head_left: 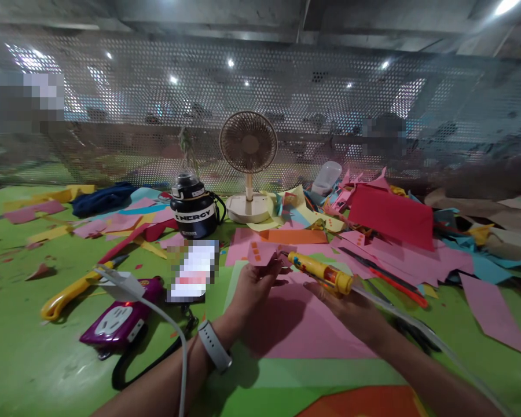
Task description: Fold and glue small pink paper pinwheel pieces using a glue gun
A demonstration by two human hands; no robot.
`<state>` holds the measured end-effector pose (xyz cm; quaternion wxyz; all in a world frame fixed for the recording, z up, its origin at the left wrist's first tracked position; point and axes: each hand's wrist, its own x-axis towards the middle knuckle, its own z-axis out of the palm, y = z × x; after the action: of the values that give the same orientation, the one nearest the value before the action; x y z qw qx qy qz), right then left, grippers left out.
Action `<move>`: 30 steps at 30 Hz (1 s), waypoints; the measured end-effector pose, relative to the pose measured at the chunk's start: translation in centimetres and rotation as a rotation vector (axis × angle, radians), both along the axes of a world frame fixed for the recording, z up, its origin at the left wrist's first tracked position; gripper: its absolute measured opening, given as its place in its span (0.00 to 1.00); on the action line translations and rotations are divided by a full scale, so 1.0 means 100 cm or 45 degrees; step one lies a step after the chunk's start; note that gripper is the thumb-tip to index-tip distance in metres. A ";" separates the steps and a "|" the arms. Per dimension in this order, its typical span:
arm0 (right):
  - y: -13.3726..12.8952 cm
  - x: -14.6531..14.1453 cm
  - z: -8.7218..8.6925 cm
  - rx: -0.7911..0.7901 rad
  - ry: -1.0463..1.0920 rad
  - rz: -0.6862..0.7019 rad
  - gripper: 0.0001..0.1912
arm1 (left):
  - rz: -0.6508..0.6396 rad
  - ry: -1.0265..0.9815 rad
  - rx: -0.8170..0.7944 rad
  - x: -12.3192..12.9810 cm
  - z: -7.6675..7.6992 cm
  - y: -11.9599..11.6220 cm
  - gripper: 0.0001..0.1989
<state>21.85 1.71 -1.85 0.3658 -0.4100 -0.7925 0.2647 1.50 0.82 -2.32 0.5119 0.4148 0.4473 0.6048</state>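
My left hand point(256, 286), with a watch strap on its wrist, pinches a small piece of pink paper point(267, 255) that has orange squares on it. My right hand point(351, 310) is closed round a yellow hot glue gun point(321, 272); its tip points left, close to the pink paper, and I cannot tell whether they touch. A pale cord trails from the glue gun to the lower right. Below both hands lies a large pink sheet point(304, 330) on top of green sheets point(312, 373).
A small fan point(248, 145) and a black bottle point(195, 211) stand at the back. To the left lie a phone point(194, 271), a purple power strip point(121, 318) and a yellow-handled cutter point(73, 295). Red-handled tweezers or scissors point(399, 286) and heaped paper scraps point(391, 214) are on the right.
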 end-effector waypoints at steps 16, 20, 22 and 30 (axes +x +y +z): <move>0.019 0.048 0.057 0.473 -0.540 -0.088 0.14 | 0.073 -0.063 -0.078 -0.009 0.004 0.002 0.16; 0.037 0.101 0.053 0.268 -0.757 -0.105 0.12 | 0.074 -0.141 -0.102 -0.009 0.004 0.002 0.15; 0.043 0.125 0.046 0.179 -0.837 -0.115 0.13 | 0.079 -0.201 -0.114 -0.009 0.003 0.003 0.16; 0.054 0.170 0.045 0.058 -0.976 0.023 0.22 | 0.190 -0.369 -0.134 -0.011 0.003 0.006 0.14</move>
<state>38.83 7.14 2.67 0.0496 -0.4639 -0.8810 0.0779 0.39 1.40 -2.06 0.5457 0.2613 0.4294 0.6704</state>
